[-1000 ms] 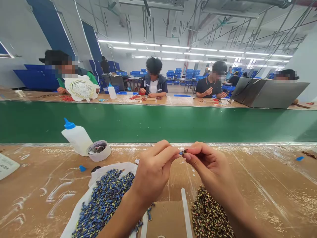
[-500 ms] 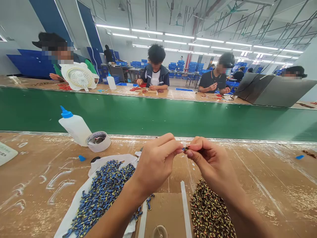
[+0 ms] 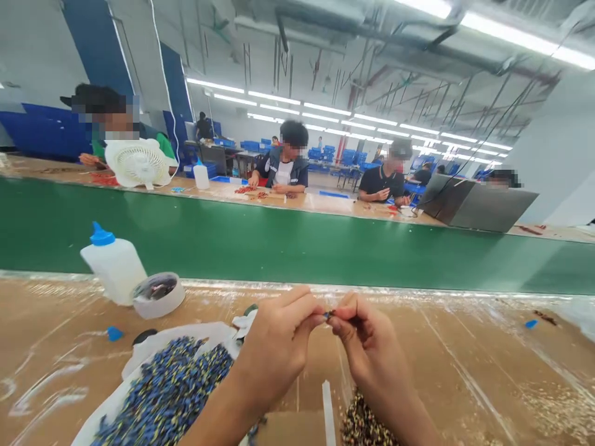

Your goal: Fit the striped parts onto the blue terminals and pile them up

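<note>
My left hand [image 3: 279,344] and my right hand [image 3: 374,347] meet fingertip to fingertip above the worktable. Between them is a tiny blue and dark piece [image 3: 329,314], pinched from both sides; its exact shape is too small to make out. Under my left forearm spreads a heap of small blue-and-yellow pieces [image 3: 171,384] on a white sheet [image 3: 100,406]. A pile of small dark brown, yellow and reddish pieces [image 3: 365,424] lies below my right hand, partly covered by it. A strip of white tape [image 3: 329,409] runs along the cardboard between the piles.
A squeeze bottle with a blue tip [image 3: 116,266] stands at the back left, beside a roll of tape [image 3: 160,296]. Beyond is a green belt [image 3: 288,254]. Several people sit across it, near a white fan [image 3: 139,162] and metal panels [image 3: 493,204].
The view has tilted upward, so the table, both piles and my hands sit lower in the picture. Both hands keep the same pinch. A person opposite has turned their head.
</note>
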The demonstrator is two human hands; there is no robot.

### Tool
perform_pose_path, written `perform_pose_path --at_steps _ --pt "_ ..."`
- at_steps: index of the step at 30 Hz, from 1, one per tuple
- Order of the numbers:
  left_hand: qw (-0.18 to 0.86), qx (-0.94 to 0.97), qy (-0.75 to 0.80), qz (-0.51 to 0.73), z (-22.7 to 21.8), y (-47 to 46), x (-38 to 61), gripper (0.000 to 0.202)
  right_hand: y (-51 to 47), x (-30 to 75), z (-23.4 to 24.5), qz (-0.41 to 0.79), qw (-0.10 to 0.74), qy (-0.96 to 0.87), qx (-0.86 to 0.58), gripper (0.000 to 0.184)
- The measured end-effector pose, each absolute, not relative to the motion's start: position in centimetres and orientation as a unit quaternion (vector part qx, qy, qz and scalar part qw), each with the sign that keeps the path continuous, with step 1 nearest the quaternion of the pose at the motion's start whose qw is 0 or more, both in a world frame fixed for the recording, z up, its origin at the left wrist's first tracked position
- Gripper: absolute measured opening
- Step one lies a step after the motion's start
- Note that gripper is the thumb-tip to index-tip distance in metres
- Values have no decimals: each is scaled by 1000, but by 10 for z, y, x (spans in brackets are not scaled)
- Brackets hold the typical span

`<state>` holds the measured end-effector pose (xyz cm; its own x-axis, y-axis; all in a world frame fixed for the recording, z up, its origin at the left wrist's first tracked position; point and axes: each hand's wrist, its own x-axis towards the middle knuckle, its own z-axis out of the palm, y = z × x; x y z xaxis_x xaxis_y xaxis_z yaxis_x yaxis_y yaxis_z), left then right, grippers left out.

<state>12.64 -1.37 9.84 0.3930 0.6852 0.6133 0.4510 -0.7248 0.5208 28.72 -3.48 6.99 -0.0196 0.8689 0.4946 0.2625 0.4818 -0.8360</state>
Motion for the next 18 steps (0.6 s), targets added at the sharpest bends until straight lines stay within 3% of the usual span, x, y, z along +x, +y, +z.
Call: perform_pose_path --at_steps 8,18 --pt "147 834 299 440 104 -10 119 13 -34 289 85 467 589 -562 -345 16" --pt "163 837 311 419 104 -15 120 11 -36 286 81 452 601 -558 -350 13"
